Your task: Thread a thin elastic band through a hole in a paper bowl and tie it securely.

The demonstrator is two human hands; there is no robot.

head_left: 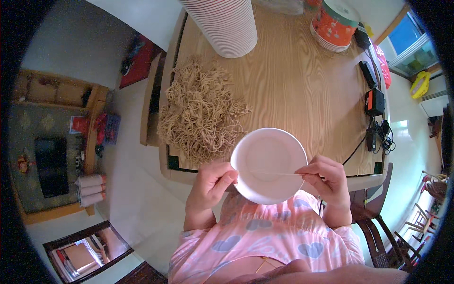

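A round white bowl [270, 187] is tilted with its open side up, over the table's near edge. My left hand [211, 184] is closed on the bowl's left rim, thumb bent against it. At the opposite rim, my right hand [325, 177] pinches a thin pale strand [279, 173] between thumb and fingers. The strand runs fairly straight across the bowl toward the left; its far end fades against the white and cannot be made out. Left of the bowl lies a loose, tangled heap of tan strings [201, 111].
On the wood-grain table [283, 90], a tall stack of white bowls [224, 28] stands far left. An orange-red tub with a green lid [335, 23] is far right. Black adapters and cables [375, 104] line the right edge. A dark chair [378, 232] is at lower right.
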